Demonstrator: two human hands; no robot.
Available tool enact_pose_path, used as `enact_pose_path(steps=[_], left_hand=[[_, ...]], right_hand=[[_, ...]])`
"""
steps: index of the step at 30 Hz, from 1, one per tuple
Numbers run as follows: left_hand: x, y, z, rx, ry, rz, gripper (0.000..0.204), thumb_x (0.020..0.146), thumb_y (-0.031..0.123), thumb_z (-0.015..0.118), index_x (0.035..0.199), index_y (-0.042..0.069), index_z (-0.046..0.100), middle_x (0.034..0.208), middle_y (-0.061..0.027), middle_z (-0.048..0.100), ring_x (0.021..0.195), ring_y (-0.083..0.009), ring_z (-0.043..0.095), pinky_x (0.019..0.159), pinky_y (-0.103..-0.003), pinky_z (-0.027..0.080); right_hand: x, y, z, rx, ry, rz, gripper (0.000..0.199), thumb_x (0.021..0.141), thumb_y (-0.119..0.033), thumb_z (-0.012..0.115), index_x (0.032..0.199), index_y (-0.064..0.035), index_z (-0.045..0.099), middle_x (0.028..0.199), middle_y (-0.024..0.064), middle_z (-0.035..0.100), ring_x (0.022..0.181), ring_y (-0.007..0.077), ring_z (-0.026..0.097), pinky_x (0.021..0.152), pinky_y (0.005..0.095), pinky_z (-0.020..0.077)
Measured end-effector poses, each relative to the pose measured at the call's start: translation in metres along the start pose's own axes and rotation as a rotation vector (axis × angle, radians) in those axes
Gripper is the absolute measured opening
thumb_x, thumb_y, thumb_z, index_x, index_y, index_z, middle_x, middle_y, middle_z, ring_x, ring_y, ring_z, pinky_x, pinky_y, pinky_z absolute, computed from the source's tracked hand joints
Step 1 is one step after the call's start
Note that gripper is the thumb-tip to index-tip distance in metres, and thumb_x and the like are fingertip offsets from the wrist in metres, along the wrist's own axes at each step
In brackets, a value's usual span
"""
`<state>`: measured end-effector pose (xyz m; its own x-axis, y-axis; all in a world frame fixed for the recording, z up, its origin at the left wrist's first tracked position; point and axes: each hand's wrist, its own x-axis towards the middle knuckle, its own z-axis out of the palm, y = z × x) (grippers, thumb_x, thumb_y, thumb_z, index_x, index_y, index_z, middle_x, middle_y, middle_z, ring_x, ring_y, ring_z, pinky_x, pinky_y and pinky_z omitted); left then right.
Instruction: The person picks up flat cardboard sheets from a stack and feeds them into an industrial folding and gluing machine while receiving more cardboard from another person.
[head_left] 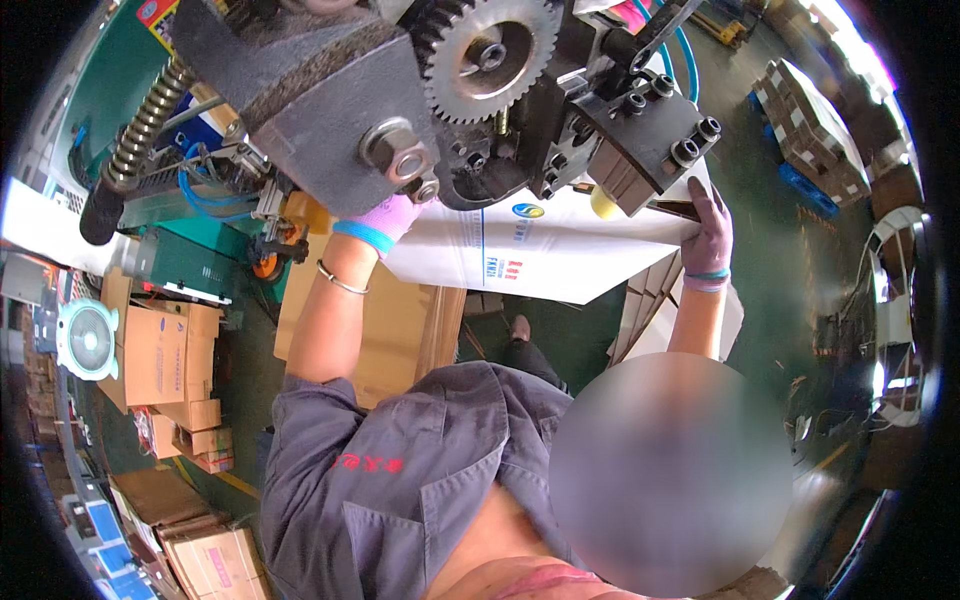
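Observation:
A white printed carton lies beneath the black head of a machine, its near edge jutting toward me. My left hand, in a pale purple glove with a blue cuff, is at the carton's left side; the machine head hides its fingers. At the right end, my gloved right hand grips the carton's edge, fingers pointing away from me. A toothed metal gear sits above the carton's middle. The black bolted block hangs just over its right part, close to my right hand.
Brown cardboard is stacked below my left forearm, and white-and-brown flat sheets stand below the right. A coil spring and black knob project at the left. Farther off are a pale green fan, brown boxes and a loaded blue pallet.

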<state>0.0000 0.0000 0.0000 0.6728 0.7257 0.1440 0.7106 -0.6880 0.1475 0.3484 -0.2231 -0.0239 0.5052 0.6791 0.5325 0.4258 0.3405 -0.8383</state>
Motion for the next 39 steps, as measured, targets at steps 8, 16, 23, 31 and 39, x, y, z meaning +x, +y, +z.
enact_pose_path(steps=[8,16,23,31,39], left_hand=[[0.008,-0.03,0.041,-0.276,0.032,0.191,0.042,0.085,0.028,0.054,0.122,0.008,0.056,0.128,-0.0136,0.053,0.121,-0.0346,0.044,0.107,-0.046,0.028],[0.008,-0.007,0.022,0.199,0.558,0.228,0.056,0.074,0.041,0.071,0.113,0.002,0.059,0.12,-0.0169,0.058,0.114,-0.0336,0.05,0.099,-0.043,0.037],[-0.095,0.02,0.126,-0.033,0.681,0.192,0.056,0.082,0.029,0.067,0.124,-0.002,0.048,0.129,-0.0221,0.045,0.115,-0.0395,0.045,0.102,-0.052,0.031],[-0.059,-0.073,0.177,-1.21,0.119,-0.507,0.057,0.085,0.01,0.063,0.132,-0.004,0.033,0.127,-0.0147,0.046,0.115,-0.0232,0.045,0.099,-0.038,0.039],[-0.081,0.117,0.255,-1.151,0.161,-0.435,0.062,0.081,0.005,0.067,0.131,-0.007,0.033,0.125,-0.0175,0.047,0.11,-0.0231,0.048,0.094,-0.036,0.043]], right_hand=[[-0.001,-0.013,0.009,0.217,0.099,0.112,0.037,0.08,-0.013,0.056,0.111,0.0067,0.058,0.105,0.0147,0.062,0.095,0.0239,0.06,0.085,0.031,0.0457],[0.002,-0.009,0.014,0.428,0.156,0.347,0.049,0.082,-0.026,0.067,0.117,0.0051,0.055,0.103,0.0124,0.063,0.089,0.0199,0.061,0.079,0.0297,0.0482],[-0.031,0.019,-0.07,0.512,0.64,-0.037,0.047,0.093,-0.022,0.051,0.135,-0.0036,0.039,0.114,0.0143,0.06,0.106,0.0207,0.056,0.094,0.0304,0.0427],[-0.111,0.118,-0.066,0.309,0.099,0.487,0.041,0.093,-0.036,0.055,0.111,0.0006,0.057,0.091,0.0004,0.058,0.089,0.0076,0.049,0.082,0.0228,0.0415],[-0.142,0.051,-0.231,-0.033,0.306,0.564,0.013,0.087,-0.012,0.064,0.094,-0.0032,0.058,0.079,0.006,0.062,0.079,0.0109,0.057,0.072,0.027,0.0477]])
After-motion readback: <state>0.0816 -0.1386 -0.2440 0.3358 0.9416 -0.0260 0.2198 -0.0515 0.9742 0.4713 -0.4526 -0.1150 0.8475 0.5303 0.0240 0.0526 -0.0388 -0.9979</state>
